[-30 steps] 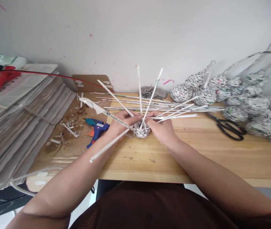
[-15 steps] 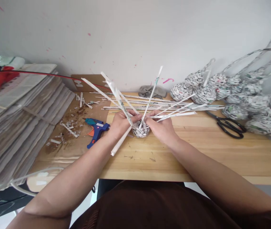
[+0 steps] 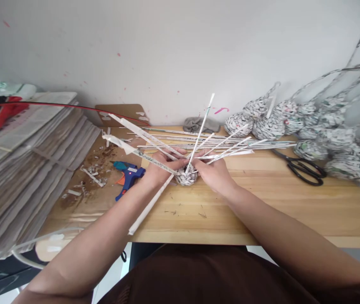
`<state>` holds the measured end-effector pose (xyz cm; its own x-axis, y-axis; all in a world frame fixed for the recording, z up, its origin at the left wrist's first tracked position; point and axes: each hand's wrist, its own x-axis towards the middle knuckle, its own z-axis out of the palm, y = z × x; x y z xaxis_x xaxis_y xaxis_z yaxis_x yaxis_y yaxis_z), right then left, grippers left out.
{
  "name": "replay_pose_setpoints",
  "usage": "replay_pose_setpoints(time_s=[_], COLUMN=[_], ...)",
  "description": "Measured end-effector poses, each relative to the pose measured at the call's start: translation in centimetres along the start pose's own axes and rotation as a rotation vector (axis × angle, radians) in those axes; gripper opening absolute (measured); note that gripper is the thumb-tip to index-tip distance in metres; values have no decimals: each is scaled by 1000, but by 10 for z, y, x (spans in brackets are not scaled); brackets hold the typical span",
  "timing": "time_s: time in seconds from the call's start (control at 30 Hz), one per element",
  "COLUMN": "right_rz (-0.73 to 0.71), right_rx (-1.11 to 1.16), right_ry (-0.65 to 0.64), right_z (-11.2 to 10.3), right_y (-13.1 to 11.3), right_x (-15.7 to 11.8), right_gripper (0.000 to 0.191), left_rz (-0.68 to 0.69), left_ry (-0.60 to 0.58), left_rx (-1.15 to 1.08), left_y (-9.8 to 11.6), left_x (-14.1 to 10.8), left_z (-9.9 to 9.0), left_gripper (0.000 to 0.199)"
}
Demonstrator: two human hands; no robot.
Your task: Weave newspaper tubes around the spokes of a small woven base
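Note:
Between my hands, just above the wooden table, is a small woven paper piece (image 3: 186, 176) with a rounded base. Several rolled paper sticks fan out from its rim, one upright paper stick (image 3: 202, 124) among them. My left hand (image 3: 163, 166) is closed at the rim on the left, with thumb and fingers on the sticks there. My right hand (image 3: 213, 171) grips the other side, its thumb at the rim and its fingers behind under the right-hand sticks. A long paper stick (image 3: 150, 207) slants down to the left past my left wrist. Fingertips are partly hidden behind the sticks.
Loose paper sticks (image 3: 271, 145) lie along the back of the table (image 3: 262, 202). A blue glue gun (image 3: 131, 177) is left of my left hand. Black scissors (image 3: 306, 169) and several woven paper balls (image 3: 268, 126) sit on the right. Bundled newspapers (image 3: 40, 169) fill the left side.
The left-hand sticks have swung lower and further left, and the slanting one reaches nearer the table's front edge. Both hands remain at the woven piece.

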<state>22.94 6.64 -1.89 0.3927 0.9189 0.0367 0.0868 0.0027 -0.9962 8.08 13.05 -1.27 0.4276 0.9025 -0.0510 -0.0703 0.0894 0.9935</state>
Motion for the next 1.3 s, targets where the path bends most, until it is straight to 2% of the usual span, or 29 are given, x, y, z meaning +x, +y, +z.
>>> replay_pose_setpoints(time_s=[0.13,0.33,0.47,0.63,0.73,0.83,0.93,1.03,1.2,1.3], right_rz=[5,77,35,7,76,132,66,-23,-141,-186], right_rx=[60,242,263,122,113,214,274,188,-94,-129], right_ry=[-44,-66,-83,-155,-116,-59,-80,-121,-131,-108], right_z=[-1,-1,0,0,1,3,4,3,2,2], right_y=[-1,-12,-14,-7,-5,-8,-13,-14,-9,-5], right_x=[1,-2,-4,1,2,0,-4,-7,-9,-8], right_gripper=[21,36,33,22,24,30,32,37,17,16], left_rz=[20,43,32,30,9,27,52,78,92,75], left_ry=[56,110,144,153,184,176,164,166,209,135], left_rx=[20,-14,-18,16,11,17,38,3,-83,-70], left_y=[2,-7,-8,2,7,6,1,-4,-5,-2], left_x=[-2,2,3,-1,-3,-3,-1,2,3,2], left_z=[3,-1,-1,6,8,7,4,4,7,4], left_gripper=[40,42,45,34,36,33,31,30,24,32])
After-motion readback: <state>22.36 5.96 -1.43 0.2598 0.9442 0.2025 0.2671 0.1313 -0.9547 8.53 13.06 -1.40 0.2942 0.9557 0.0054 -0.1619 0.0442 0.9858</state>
